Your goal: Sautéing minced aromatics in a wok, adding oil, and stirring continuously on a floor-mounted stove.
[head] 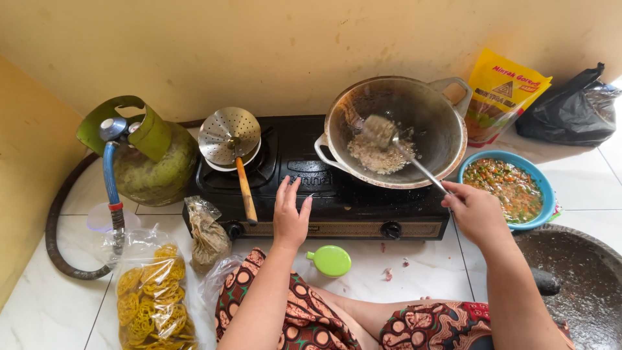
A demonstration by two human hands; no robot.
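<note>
While wok (447,129) holds rice (376,155), bowl (539,188) holds relish (508,188).

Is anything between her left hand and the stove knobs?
Nothing visible. The left hand rests open on the stove's front edge, between the two knobs, with bare stove top either side. The right hand holds the spatula in the wok.

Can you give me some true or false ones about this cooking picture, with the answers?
1. The right hand holds a metal spatula in the round metal wok. True.
2. The left hand holds the small green lid. False: it rests open on the black gas stove; the lid lies on the floor.
3. The blue bowl of chopped vegetables sits right of the wok. True.
4. The green gas cylinder stands right of the stove. False: it stands left.
</note>
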